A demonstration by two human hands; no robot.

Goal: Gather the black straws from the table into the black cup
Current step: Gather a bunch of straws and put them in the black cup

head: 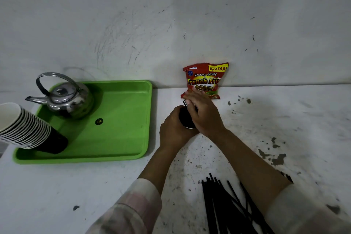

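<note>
A black cup [185,118] stands on the white table in front of the snack bag, gripped around its side by my left hand [173,129]. My right hand [202,113] lies over the cup's mouth, and a few black straw tips [184,103] poke out under its fingers. Whether the right hand's fingers grip those straws is hidden. A loose pile of several black straws [226,207] lies on the table near the front edge, partly under my right forearm.
A green tray [123,138] at the left holds a metal kettle [63,96] and a tilted stack of paper cups [24,127]. A red snack bag [206,80] leans on the wall behind the cup. The table's white paint is chipped at the right.
</note>
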